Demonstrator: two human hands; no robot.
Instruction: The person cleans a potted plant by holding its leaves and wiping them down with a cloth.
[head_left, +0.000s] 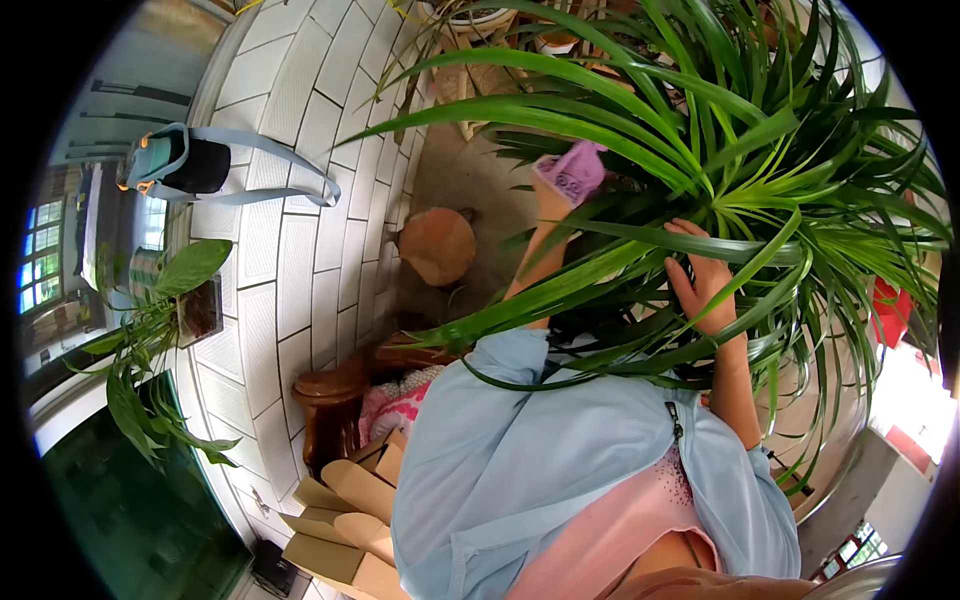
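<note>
A large plant with long, narrow green leaves (760,205) spreads in front of me. My left hand (552,182) reaches in at its left side, with a purple patterned cloth (577,172) in it; the cloth hides most of the fingers. Among the leaves near the plant's centre is my right hand (703,283), its thumb apart from the other fingers. One long leaf crosses over those fingertips, and other leaves touch the hand and wrist.
On the left, a blue bag (185,163) with a strap lies against white tiles (262,235). A broad-leaved plant (150,350) hangs below it. A round brown stool top (437,246), a wooden armrest (328,388) and an opened cardboard box (345,525) are near my left side.
</note>
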